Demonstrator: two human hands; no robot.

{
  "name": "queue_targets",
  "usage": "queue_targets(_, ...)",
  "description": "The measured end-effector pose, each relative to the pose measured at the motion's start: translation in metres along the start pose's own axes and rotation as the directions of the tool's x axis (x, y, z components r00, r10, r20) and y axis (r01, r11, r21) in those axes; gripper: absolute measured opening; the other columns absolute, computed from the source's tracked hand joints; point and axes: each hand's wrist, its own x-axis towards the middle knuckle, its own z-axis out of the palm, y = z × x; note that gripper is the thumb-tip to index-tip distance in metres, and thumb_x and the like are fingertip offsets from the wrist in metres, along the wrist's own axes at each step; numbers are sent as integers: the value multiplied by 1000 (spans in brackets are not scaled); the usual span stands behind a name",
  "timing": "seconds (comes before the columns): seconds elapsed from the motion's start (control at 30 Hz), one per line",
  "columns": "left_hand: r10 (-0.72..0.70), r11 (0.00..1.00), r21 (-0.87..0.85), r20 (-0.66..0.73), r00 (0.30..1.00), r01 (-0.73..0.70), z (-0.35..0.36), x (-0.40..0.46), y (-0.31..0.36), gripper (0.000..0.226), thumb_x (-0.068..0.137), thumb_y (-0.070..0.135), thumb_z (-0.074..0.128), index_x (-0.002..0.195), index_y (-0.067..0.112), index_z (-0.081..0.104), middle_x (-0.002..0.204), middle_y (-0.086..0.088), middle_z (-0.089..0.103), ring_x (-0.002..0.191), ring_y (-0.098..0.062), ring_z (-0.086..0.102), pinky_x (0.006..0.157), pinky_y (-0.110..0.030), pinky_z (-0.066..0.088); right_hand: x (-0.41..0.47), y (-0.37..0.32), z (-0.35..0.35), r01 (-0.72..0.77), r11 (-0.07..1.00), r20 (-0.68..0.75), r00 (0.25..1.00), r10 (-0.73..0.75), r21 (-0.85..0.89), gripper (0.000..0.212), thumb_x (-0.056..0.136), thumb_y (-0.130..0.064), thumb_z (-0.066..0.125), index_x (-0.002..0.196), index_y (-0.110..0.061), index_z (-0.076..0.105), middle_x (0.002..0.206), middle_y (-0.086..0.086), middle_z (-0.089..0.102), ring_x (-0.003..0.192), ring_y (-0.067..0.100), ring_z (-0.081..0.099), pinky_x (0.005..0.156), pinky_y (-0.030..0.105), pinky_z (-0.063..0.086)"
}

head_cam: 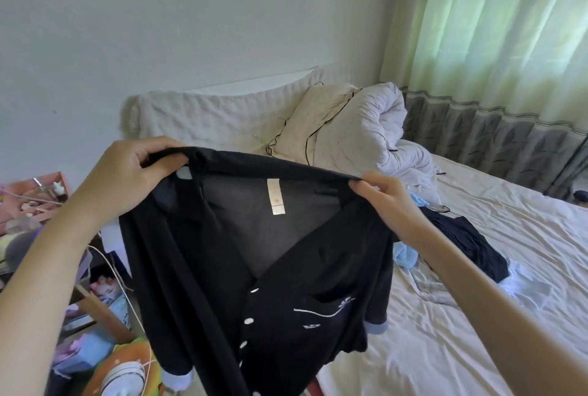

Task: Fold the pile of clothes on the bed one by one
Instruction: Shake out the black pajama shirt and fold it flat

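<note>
I hold a dark navy button-front shirt point(254, 268) up in the air over the bed's near left corner. It has white buttons, light blue cuffs and a white label inside the collar. My left hand point(133, 166) pinches its left shoulder and my right hand point(381, 195) pinches its right shoulder, so the shirt hangs open between them. Behind my right arm a small pile of clothes lies on the bed: a dark garment point(471, 246), a light blue piece point(405, 255) and a white piece point(521, 287).
The bed point(477, 332) has a wrinkled cream sheet. A pillow point(311, 128) and a rolled white duvet point(375, 131) lie at its head. Curtains point(496, 45) hang at the right. Cluttered shelves point(47, 220) and a small fan point(124, 376) stand on the left.
</note>
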Motion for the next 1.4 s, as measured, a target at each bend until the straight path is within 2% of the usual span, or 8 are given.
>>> queue_targets(0.13, -2, 999, 51, -20, 1000, 3, 5, -3, -4, 42, 91, 20, 58, 79, 60, 62, 83, 34, 65, 77, 15, 58, 68, 3, 38, 13, -14, -4, 191, 927, -55, 974, -220, -323, 33, 95, -22, 51, 64, -34, 51, 76, -9, 47, 73, 12, 49, 70, 28, 38)
queue_targets(0.23, 10, 998, 61, -69, 998, -6, 6, -5, -3, 45, 92, 20, 57, 77, 62, 60, 83, 32, 64, 75, 12, 57, 66, 2, 38, 20, -14, -11, 255, 843, -37, 950, -309, -474, 36, 94, -32, 51, 60, -21, 52, 64, -10, 47, 61, 9, 46, 60, 27, 36)
queue_targets(0.33, 18, 1000, 11, -115, 993, -17, 6, -10, -3, 52, 93, 13, 55, 75, 62, 60, 80, 35, 63, 75, 16, 56, 66, 3, 36, 22, -14, -15, 268, 871, 1, 956, -294, -412, 49, 90, -40, 52, 53, -10, 44, 44, -9, 33, 44, 9, 33, 47, 20, 26)
queue_targets(0.63, -38, 994, -111, -127, 991, 24, 35, -41, -28, 33, 93, 6, 54, 85, 37, 60, 78, 33, 63, 75, 16, 56, 69, 2, 36, -7, -3, -16, 236, 935, -45, 966, -256, -265, 58, 82, -53, 57, 47, -16, 29, 42, -8, 22, 39, 7, 21, 41, 14, 18)
queue_targets(0.87, 53, 994, -82, -211, 976, -72, 45, 6, -29, 23, 92, 13, 57, 92, 35, 63, 84, 37, 61, 80, 17, 56, 72, 1, 38, 16, -20, -38, 296, 868, -190, 899, -394, -400, 54, 86, -30, 65, 54, 4, 38, 48, 11, 31, 47, 13, 27, 47, 15, 23)
queue_targets(1.0, 70, 991, -97, -213, 974, -92, 67, 51, -44, 35, 92, 12, 57, 89, 47, 56, 84, 40, 60, 81, 19, 55, 73, 2, 37, 59, -9, -46, 275, 877, -267, 879, -395, -394, 54, 80, -45, 63, 56, 1, 45, 53, 14, 42, 52, 15, 34, 51, 17, 27)
queue_targets(1.13, 26, 993, -106, -151, 988, -43, 103, 106, -90, 30, 92, 17, 58, 87, 47, 57, 84, 33, 63, 78, 14, 56, 70, 1, 37, 123, 36, -40, 226, 909, -273, 904, -329, -349, 57, 78, -49, 63, 57, 2, 48, 56, 21, 48, 55, 32, 43, 54, 35, 35)
queue_targets(1.4, -84, 989, 117, -12, 996, 85, 230, 259, -254, 15, 91, 30, 57, 100, 20, 65, 75, 3, 64, 63, -12, 55, 63, -25, 44, 310, 202, 1, 31, 911, -212, 969, -129, -412, 42, 81, -44, 64, 58, -14, 45, 51, 0, 44, 50, 7, 37, 52, 21, 31)
